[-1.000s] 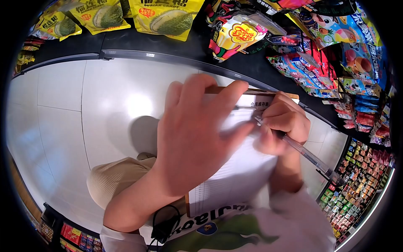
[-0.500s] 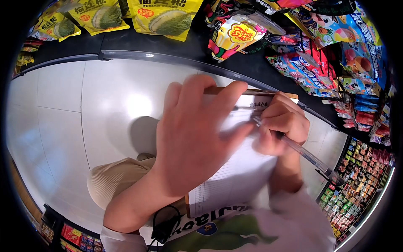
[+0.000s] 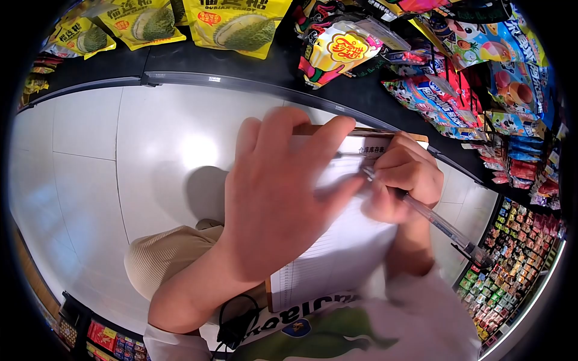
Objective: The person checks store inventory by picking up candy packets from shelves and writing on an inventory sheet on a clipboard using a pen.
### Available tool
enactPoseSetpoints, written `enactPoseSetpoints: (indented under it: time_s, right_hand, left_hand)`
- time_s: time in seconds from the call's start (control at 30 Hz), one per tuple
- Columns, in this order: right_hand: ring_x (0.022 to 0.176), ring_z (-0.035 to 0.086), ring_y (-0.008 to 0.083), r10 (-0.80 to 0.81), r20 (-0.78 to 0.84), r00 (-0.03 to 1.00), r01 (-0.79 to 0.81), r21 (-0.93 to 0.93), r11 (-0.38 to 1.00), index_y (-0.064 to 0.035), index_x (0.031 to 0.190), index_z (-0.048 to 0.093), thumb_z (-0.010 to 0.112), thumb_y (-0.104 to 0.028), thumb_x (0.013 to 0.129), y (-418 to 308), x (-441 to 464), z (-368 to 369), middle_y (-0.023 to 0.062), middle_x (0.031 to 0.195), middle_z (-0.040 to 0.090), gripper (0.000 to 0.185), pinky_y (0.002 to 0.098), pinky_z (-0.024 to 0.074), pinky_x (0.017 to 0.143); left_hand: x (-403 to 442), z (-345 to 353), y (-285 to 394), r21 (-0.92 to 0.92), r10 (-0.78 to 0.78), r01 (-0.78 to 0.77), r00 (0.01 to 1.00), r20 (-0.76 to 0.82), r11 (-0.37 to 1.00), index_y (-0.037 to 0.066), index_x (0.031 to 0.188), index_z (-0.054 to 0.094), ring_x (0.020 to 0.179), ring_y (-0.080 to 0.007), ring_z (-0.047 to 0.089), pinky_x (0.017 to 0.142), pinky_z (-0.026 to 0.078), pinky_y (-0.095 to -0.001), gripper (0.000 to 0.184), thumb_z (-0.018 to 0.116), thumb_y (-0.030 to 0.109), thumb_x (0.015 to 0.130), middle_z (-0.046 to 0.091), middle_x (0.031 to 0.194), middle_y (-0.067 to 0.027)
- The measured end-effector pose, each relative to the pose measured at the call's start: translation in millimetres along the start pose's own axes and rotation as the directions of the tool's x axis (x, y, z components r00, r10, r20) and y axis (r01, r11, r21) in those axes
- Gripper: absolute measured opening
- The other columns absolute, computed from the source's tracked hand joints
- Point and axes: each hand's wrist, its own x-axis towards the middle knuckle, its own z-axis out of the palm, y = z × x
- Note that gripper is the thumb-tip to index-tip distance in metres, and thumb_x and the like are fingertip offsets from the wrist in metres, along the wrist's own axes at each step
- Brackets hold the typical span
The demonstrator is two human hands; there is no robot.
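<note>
left hand (image 3: pixel 271 192): fingers spread over the far left of the clipboard (image 3: pixel 269 296), grip unclear
right hand (image 3: pixel 415 171): fingers pinching the pen (image 3: pixel 442 224), clip end towards near right
printed sheet (image 3: pixel 331 259): on the clipboard, beneath both hands
far shelf (image 3: pixel 180 66): yellow bags (image 3: pixel 235 30) at left

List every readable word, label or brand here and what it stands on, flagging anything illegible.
"仓库库存表": heading of the sheet.
"榴莲糖": yellow bags.
"DURIAN CANDY": same bags.
"珍宝珠": yellow-and-white bag.
Too creased and oddly angled to read surely: lettering on the shirt.
Too small or blurred: print on the distant packets and any on the pen.
</note>
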Motion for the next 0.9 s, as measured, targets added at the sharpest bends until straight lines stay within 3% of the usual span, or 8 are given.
enactPoseSetpoints:
  time_s: [0.9]
  right_hand:
    - [0.046,0.044,0.0181,-0.014,0.002,1.000,0.014,-0.003,1.000,-0.0064,0.071,0.051,0.067,-0.018,0.084,0.3,2.1,0.0,0.0036,0.058,0.052,0.024,0.0298,0.0342,0.046]
  left_hand:
    - [-0.2,-0.5,-0.5,-0.002,0.010,-0.010,1.000,-0.010,1.000,0.015,0.116,0.066,0.088,-0.0282,0.052,0.075,0.046,-0.0376,0.060,0.086,0.019,0.059,0.051,0.101,-0.0100]
